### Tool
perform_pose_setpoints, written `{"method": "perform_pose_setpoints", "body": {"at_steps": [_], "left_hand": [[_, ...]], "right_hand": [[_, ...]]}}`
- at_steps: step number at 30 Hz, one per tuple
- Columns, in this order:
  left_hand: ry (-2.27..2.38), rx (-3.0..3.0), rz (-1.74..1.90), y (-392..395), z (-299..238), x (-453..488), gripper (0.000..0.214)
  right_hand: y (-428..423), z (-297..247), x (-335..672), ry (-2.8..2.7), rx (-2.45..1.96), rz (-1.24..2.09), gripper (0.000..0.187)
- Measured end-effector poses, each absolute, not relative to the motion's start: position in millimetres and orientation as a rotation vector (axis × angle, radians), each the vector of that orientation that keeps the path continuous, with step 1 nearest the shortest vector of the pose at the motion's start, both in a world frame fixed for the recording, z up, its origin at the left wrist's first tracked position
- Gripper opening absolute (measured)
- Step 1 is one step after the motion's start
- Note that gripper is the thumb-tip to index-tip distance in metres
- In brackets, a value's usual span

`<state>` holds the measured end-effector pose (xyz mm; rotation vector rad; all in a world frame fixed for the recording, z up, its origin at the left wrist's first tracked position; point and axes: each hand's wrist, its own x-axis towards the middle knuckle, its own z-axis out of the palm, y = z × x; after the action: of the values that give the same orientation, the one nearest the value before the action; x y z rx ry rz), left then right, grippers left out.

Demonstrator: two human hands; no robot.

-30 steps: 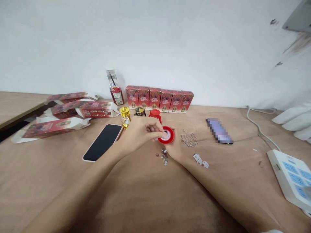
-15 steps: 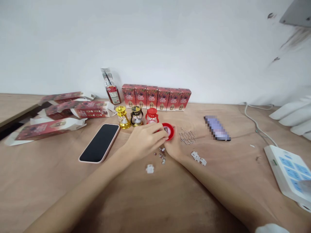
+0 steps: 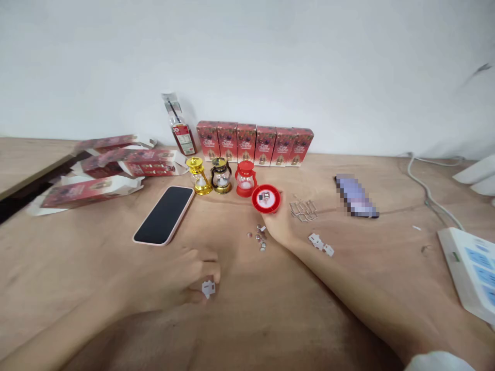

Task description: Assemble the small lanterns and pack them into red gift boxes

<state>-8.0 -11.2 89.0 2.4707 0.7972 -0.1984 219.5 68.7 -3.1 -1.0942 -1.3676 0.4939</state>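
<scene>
My left hand (image 3: 193, 273) is low over the table, slightly blurred, with its thumb and fingers pinched on a small white plastic piece (image 3: 208, 289). My right hand (image 3: 277, 225) holds a red toy lantern (image 3: 266, 199) from behind and below. The lantern's round underside is turned toward me, showing a pale inner disc with a small dark and metallic fitting; its body is mostly hidden. Several button cells (image 3: 261, 240) lie scattered just in front of my right hand. Beyond the hands stand a gold lantern (image 3: 201, 178), a black-and-gold lantern (image 3: 221, 176) and another red lantern (image 3: 245, 179).
Small screws (image 3: 303, 209) and white plastic pieces (image 3: 320, 245) lie right of my right hand. A black-screened phone (image 3: 164, 216) and opened red boxes (image 3: 93, 191) are at left. Closed red boxes (image 3: 255, 145) and a bottle (image 3: 181, 135) line the wall. A blurred-screen phone (image 3: 356, 196) and power strip (image 3: 469, 273) are at right.
My left hand has left the red lantern, come down toward me and taken up the white plastic piece from the table. My right hand still holds the lantern, its underside now uncovered.
</scene>
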Motion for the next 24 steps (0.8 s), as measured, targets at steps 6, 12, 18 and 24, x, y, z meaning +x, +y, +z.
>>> {"method": "perform_pose_setpoints", "body": {"at_steps": [6, 12, 18, 24], "left_hand": [[1.083, 2.55, -0.126, -32, 66, -20, 0.012], [1.169, 2.637, 0.092, -46, 55, -15, 0.025], [1.187, 2.687, 0.34, -41, 44, -9, 0.021], [1.154, 2.673, 0.615, -26, 41, -10, 0.024]], "right_hand": [[62, -7, 222, -1.544, -1.043, 0.449, 0.047], [57, -5, 223, -1.7, -1.026, 0.407, 0.05], [61, -6, 220, -1.637, -1.126, 0.304, 0.039], [48, -11, 207, -1.7, -1.039, 0.191, 0.038]]}}
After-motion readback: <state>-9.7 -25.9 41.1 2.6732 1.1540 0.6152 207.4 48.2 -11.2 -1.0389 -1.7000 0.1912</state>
